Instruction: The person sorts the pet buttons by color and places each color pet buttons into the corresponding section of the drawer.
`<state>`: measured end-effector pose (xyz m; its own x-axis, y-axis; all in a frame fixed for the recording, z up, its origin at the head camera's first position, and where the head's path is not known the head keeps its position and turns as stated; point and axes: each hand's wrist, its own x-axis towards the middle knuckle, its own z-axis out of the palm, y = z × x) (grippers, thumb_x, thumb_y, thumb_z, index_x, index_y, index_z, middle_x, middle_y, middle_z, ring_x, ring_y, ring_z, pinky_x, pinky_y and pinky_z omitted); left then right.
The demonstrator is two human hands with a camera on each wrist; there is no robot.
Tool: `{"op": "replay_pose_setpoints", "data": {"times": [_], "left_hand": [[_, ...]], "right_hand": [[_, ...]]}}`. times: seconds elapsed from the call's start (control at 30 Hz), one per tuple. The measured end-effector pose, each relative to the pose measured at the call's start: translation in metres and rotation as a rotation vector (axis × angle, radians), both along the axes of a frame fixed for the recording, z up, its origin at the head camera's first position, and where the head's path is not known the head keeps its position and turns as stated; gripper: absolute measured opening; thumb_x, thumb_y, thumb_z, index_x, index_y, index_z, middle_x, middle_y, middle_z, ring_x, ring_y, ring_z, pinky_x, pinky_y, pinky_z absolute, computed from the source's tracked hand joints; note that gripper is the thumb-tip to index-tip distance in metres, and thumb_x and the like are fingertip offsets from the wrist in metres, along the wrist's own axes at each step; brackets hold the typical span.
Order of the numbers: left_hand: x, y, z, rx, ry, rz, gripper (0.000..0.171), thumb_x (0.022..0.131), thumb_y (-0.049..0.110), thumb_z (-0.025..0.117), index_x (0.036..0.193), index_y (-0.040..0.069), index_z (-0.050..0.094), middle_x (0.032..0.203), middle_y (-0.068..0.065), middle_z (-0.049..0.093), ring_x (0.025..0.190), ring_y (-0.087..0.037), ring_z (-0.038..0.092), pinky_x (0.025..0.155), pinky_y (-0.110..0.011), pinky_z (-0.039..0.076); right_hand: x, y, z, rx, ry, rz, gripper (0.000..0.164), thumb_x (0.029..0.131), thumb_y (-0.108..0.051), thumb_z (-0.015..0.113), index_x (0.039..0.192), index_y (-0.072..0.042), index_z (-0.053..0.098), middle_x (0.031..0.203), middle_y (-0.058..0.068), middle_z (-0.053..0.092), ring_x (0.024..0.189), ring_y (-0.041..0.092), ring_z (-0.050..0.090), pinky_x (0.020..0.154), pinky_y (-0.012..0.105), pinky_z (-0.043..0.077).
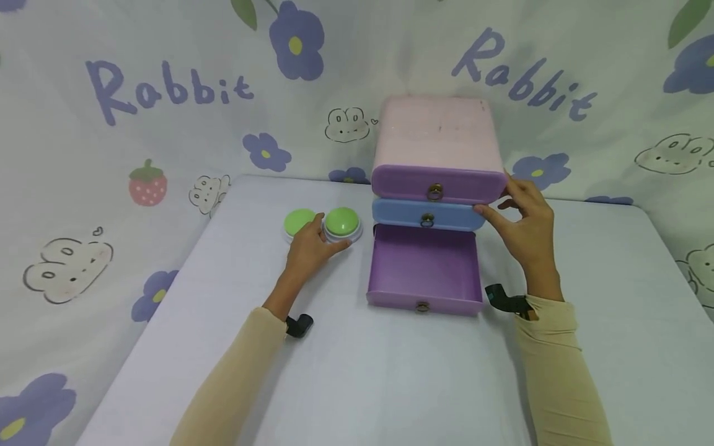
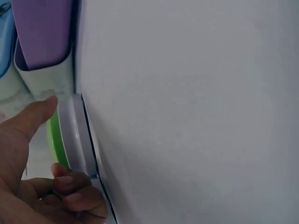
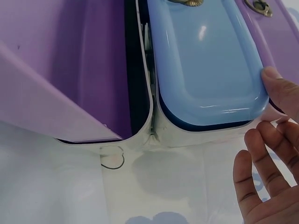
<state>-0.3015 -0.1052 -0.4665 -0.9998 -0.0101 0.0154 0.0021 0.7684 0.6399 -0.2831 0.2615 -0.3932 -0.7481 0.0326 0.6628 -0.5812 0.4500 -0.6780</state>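
Two round push buttons with green tops and pale bases sit side by side on the table. My left hand is at the right button, thumb stretched along its front edge and fingers by its left side. In the left wrist view that button lies between thumb and fingers. Part of the left button is behind the hand. My right hand touches the drawer cabinet: its thumb rests at the right end of the blue middle drawer, its loose fingers along the side.
The purple bottom drawer is pulled out toward me, its inside showing. Above, the purple top drawer and the blue one are closed. A printed cloth hangs behind the white table. Black wrist cameras sit at both sleeves.
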Motion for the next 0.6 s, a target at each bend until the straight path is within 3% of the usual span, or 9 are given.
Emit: {"op": "replay_pose_setpoints", "data": {"times": [0.13, 0.27, 0.43, 0.6], "left_hand": [[-0.006, 0.006, 0.0, -0.047, -0.026, 0.02, 0.094, 0.083, 0.047, 0.079, 0.152, -0.001, 0.036, 0.128, -0.022, 0.057, 0.118, -0.034, 0.055, 0.1, -0.05, 0.044], [-0.01, 0.011, 0.002, -0.085, -0.031, 0.063, 0.095, 0.082, 0.048, 0.079, 0.152, -0.001, 0.036, 0.142, -0.023, 0.051, 0.13, -0.039, 0.05, 0.102, -0.054, 0.043], [-0.011, 0.016, 0.003, -0.133, -0.012, 0.114, 0.089, 0.078, 0.053, 0.08, 0.145, 0.004, 0.048, 0.131, -0.018, 0.061, 0.115, -0.039, 0.06, 0.087, -0.058, 0.049], [-0.007, 0.015, 0.0, -0.061, 0.029, 0.129, 0.08, 0.074, 0.053, 0.082, 0.134, 0.005, 0.059, 0.12, -0.014, 0.067, 0.106, -0.033, 0.063, 0.084, -0.052, 0.051]], "right_hand": [[-0.001, 0.002, -0.001, 0.0, 0.0, 0.013, 0.071, 0.073, 0.017, 0.08, 0.137, -0.002, 0.058, 0.113, 0.003, 0.06, 0.094, 0.012, 0.057, 0.082, 0.023, 0.048], [0.0, 0.002, 0.0, -0.004, -0.002, 0.012, 0.071, 0.073, 0.017, 0.08, 0.138, -0.003, 0.059, 0.113, 0.007, 0.06, 0.094, 0.011, 0.056, 0.082, 0.024, 0.048], [0.0, 0.003, 0.0, -0.002, 0.001, -0.002, 0.071, 0.072, 0.017, 0.08, 0.138, -0.003, 0.059, 0.112, 0.006, 0.061, 0.093, 0.011, 0.056, 0.082, 0.022, 0.048], [-0.002, 0.003, -0.001, 0.002, 0.021, 0.012, 0.072, 0.071, 0.018, 0.081, 0.137, -0.002, 0.059, 0.111, 0.003, 0.06, 0.092, 0.011, 0.056, 0.081, 0.022, 0.048]]}}
